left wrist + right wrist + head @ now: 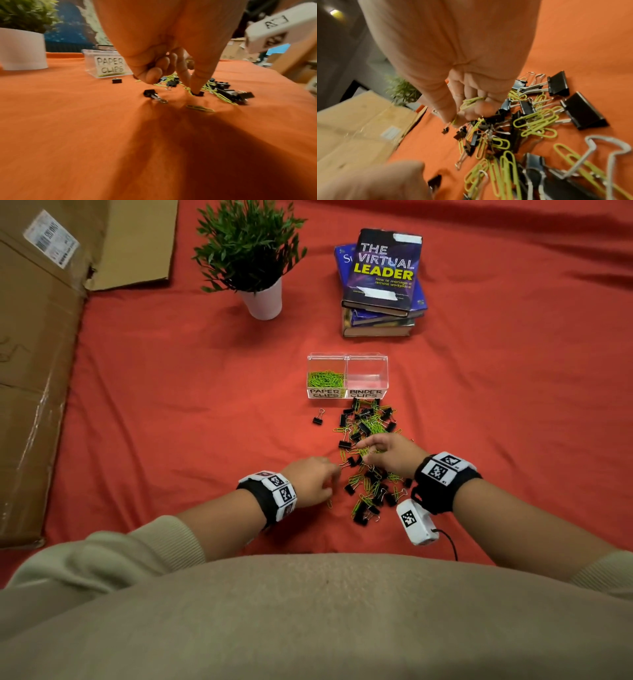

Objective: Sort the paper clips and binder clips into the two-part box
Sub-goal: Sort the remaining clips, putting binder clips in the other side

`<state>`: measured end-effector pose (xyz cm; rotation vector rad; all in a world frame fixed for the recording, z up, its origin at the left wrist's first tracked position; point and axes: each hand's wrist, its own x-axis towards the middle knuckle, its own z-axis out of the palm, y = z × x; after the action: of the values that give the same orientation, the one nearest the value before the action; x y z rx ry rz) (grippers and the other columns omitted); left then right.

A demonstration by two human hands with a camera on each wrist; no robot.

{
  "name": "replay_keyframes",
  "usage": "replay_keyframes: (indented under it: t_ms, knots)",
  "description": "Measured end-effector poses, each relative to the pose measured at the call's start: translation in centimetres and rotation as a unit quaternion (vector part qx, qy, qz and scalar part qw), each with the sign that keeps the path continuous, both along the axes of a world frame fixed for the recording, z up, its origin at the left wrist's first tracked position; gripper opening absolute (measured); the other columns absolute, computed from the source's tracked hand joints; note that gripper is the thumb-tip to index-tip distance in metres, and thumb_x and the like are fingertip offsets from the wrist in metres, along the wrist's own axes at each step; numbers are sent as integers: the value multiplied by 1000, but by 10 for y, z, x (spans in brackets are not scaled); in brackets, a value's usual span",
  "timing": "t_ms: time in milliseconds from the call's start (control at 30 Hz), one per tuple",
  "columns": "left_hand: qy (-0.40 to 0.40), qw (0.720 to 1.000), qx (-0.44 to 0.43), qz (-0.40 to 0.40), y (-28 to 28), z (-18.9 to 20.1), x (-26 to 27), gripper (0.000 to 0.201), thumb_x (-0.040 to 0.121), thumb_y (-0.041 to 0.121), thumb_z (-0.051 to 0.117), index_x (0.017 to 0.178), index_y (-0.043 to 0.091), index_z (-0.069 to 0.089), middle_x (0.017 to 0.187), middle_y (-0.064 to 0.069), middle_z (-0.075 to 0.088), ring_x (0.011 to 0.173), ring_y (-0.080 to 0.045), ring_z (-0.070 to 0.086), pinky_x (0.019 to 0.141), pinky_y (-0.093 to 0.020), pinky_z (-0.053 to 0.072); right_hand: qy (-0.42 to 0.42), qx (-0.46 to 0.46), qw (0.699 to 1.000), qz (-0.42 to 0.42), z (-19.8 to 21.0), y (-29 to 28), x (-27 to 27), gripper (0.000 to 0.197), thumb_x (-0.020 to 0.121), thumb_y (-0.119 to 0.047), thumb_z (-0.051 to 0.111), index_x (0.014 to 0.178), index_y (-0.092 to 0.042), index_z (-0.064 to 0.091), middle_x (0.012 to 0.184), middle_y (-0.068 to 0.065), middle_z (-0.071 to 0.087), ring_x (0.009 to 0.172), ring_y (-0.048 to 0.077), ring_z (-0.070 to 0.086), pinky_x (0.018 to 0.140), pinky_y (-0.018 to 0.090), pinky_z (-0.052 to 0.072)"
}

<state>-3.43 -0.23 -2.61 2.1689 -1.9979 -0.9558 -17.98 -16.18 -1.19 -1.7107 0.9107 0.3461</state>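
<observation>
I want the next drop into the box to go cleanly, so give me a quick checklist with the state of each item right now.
1. Right hand holds only green paper clips: ok, no black clip shows in the grip.
2. Paper-clip compartment open with room: ok, partly filled with green clips.
3. Binder-clip compartment free of wrong items: ok, it looks empty.
4. Left hand clear of the path to the box: ok, it sits at the pile's near-left edge, a finger pressing a black binder clip.
5. Left hand holding anything in its curled fingers: cannot tell.
6. Stray binder clip accounted for: not ok, it lies apart from the pile.
</observation>
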Motion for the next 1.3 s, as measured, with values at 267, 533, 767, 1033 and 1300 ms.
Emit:
replay_keyframes:
  t_ms: [267, 533, 767, 1033, 1300]
  knots:
    - [-85, 988, 70, -113, 4, -5, -19, 30, 91, 23, 55, 116, 7, 53, 119, -12, 55, 114, -31, 52, 88, -42, 46, -22, 192, 972, -136, 16, 12, 15, 14, 91, -12, 53, 81, -4, 57, 68, 6, 53, 56, 17, 52, 52, 27, 44]
    - [75, 990, 61, 98, 10, -5, -9, 5, 89, 14, 49, 88, 12, 45, 92, -14, 56, 85, -29, 54, 72, -34, 37, 54, -253, 919, 298, -7, 34, 10, 13, 86, -16, 53, 96, -14, 60, 102, 3, 61, 94, 22, 58, 81, 34, 49]
    - [161, 952, 58, 252, 1, 0, -1, 10, 90, 7, 44, 92, 16, 46, 83, -1, 52, 76, -19, 47, 67, -24, 33, 67, -279, 900, 328, -17, 52, 8, 16, 89, -25, 53, 99, -13, 55, 108, 6, 57, 101, 25, 55, 83, 41, 50]
    - [108, 967, 82, 218, -7, -10, -18, 20, 96, 15, 38, 105, 5, 53, 104, -15, 63, 96, -31, 58, 85, -38, 46, 8, -159, 976, 146, -3, 38, 17, 18, 91, -17, 54, 74, -23, 53, 76, -3, 59, 66, 16, 58, 59, 24, 46]
    - [42, 991, 74, 100, -7, -22, -29, 20, 92, 21, 52, 108, 10, 48, 104, -15, 63, 96, -34, 60, 78, -39, 49, -51, 73, 993, -84, 24, -8, -9, 8, 90, -11, 58, 98, -13, 61, 79, 3, 62, 56, 7, 52, 51, 16, 44]
